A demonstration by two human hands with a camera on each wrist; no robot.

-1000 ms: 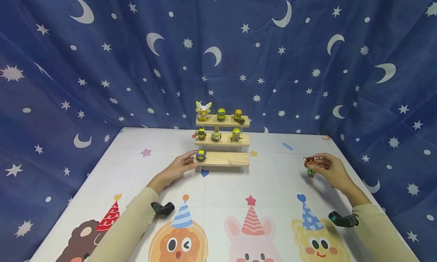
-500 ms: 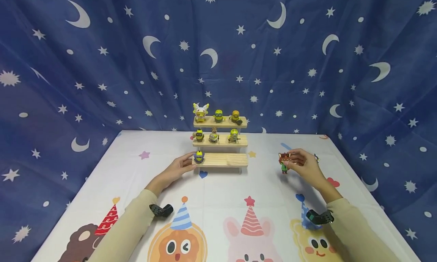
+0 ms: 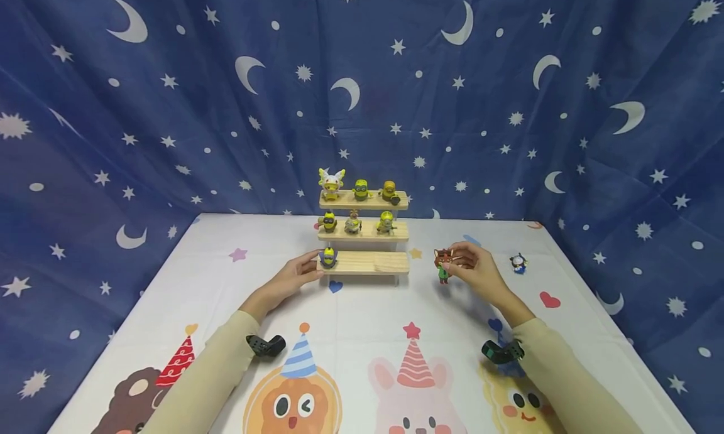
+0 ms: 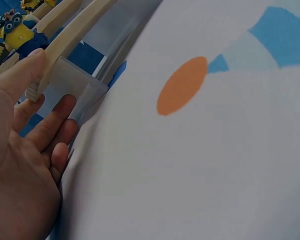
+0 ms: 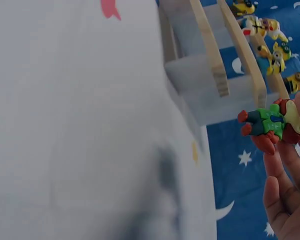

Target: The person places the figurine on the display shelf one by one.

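— Fingers of the right hand (image 3: pixel 481 274): pinching what?
— Small red-brown, pointy-eared figurine in green clothing (image 5: pixel 267 122), held above the cartoon-printed white desk (image 3: pixel 362 321), just right of the three-tiered pale wooden shelf (image 3: pixel 370 233).
— And the left hand (image 3: pixel 291 280)?
— Pinching the lowest board's (image 3: pixel 362 262) left end.

Toy (image 5: pixel 274 122) in my right hand (image 3: pixel 481 272): red-brown head, green jacket, dark legs, red feet. Shelves (image 3: pixel 370 263): pale grained wood. Shelved figures (image 3: pixel 329 258): mainly yellow, top-left one (image 3: pixel 330 183) white with yellow. My sleeves (image 3: pixel 195 374): plain cream. Cloth (image 3: pixel 362 324): white, multicoloured cartoon print. Backdrop (image 3: pixel 384 92): dark blue, white moons, stars, dots.
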